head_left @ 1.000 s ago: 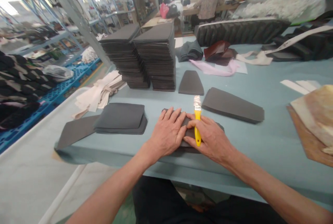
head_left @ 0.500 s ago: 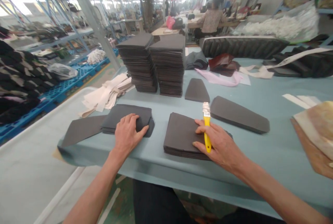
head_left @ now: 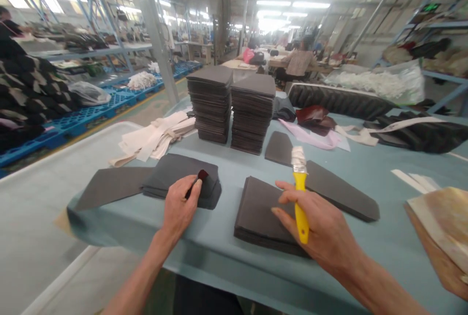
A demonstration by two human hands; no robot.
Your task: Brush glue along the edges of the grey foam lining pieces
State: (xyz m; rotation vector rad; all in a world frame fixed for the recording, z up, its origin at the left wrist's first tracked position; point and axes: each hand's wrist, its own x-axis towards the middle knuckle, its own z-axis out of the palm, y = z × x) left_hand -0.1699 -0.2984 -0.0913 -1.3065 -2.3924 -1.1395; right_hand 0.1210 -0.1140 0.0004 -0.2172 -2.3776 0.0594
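My left hand [head_left: 183,203] pinches the edge of the top dark grey sheet [head_left: 173,166] on a low stack at the left. The lifted edge curls up between thumb and fingers and shows a dark red patch. In my right hand [head_left: 318,220] is a paintbrush [head_left: 301,203] with a yellow handle, its whitish bristles pointing up and away. The thumb and forefinger of that hand are spread over a second stack of dark sheets [head_left: 261,207]. Whether they touch it I cannot tell.
Two tall stacks of dark pieces [head_left: 252,115] stand at the back of the cloth-covered table [head_left: 219,237]. Pale strips [head_left: 157,134] lie to the left, a tapered stack [head_left: 340,190] to the right, and stained sheets [head_left: 444,222] at the right edge. A person [head_left: 298,64] sits farther off.
My left hand has gone from lying flat on the left stack to pinching up its top sheet. My right hand, still holding the paintbrush, has lifted slightly. The camera has tilted up.
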